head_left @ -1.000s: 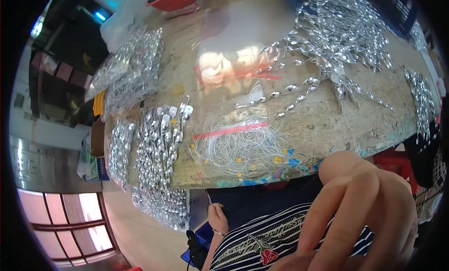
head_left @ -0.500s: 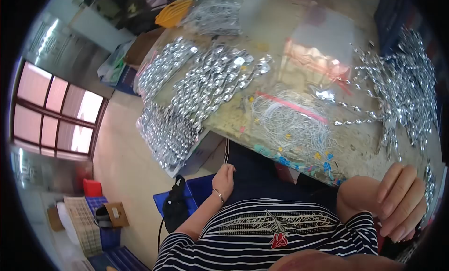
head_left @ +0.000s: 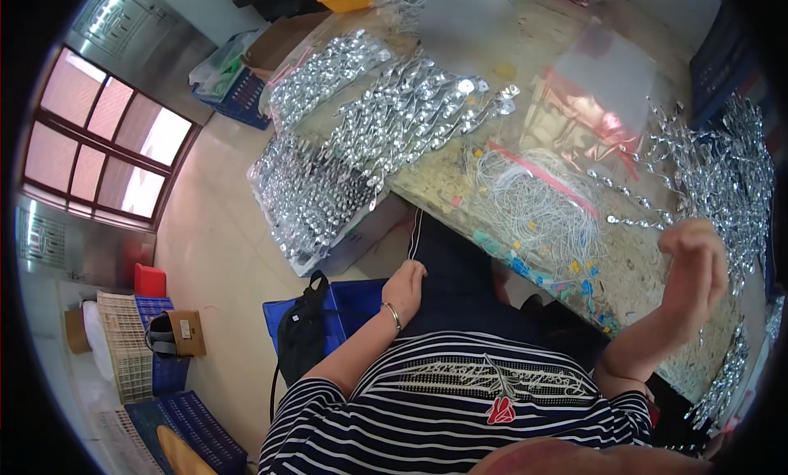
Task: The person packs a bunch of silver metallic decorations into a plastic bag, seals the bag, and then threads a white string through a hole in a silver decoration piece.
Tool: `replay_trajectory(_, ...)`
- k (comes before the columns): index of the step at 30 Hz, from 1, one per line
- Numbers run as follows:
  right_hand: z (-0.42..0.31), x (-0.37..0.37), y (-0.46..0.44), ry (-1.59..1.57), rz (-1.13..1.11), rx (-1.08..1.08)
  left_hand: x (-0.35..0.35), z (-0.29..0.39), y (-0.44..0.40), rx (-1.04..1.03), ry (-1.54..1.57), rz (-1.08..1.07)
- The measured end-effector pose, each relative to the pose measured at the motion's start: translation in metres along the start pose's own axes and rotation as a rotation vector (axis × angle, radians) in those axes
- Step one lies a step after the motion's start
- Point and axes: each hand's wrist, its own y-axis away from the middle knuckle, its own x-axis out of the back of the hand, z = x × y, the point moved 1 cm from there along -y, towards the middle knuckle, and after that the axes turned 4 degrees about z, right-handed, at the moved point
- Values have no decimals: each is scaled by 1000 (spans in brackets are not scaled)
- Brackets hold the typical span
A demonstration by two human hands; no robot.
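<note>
My left hand (head_left: 405,286) is closed around thin white cords (head_left: 415,235), which run up from the fingers past the table's edge. Over the right part of the table, my right hand (head_left: 696,270) is raised with its fingers bent and pressed together; whatever they may hold is hidden. Close to it lie silvery twisted strands (head_left: 636,221), and a large heap of shiny silver twisted strands (head_left: 730,171) is just beyond. Between the two hands, a clear bag with a red strip holds a tangle of white strings (head_left: 538,208).
Silver twisted pieces (head_left: 410,114) and a packed bag of them (head_left: 308,200) cover the table's left side. Clear plastic bags (head_left: 591,89) lie at the back. A blue crate (head_left: 357,299) with a black bag (head_left: 301,331) stands on the floor by my left arm.
My right hand has moved up and forward from near my shoulder to above the table by the strands. My left hand keeps hold of the cords. The view has shifted slightly.
</note>
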Motion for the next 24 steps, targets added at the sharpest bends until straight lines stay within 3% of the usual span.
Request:
replay_trajectory(6,39,29,59,51,144,-501,-1,0,-2,-46,19,-4)
replay_trajectory(11,31,13,112,48,103,-750,20,36,-7,-82,217,-26)
replay_trajectory(14,23,-6,130,30,64,-871,32,48,-31,-563,170,211)
replay_trajectory(16,19,-18,135,36,32,-935,54,60,-61,-767,129,381)
replay_trajectory(18,14,-30,138,57,-10,-991,73,68,-92,-688,-1,510)
replay_trajectory(24,6,-55,142,-110,-125,-1144,93,50,-199,-562,-432,564)
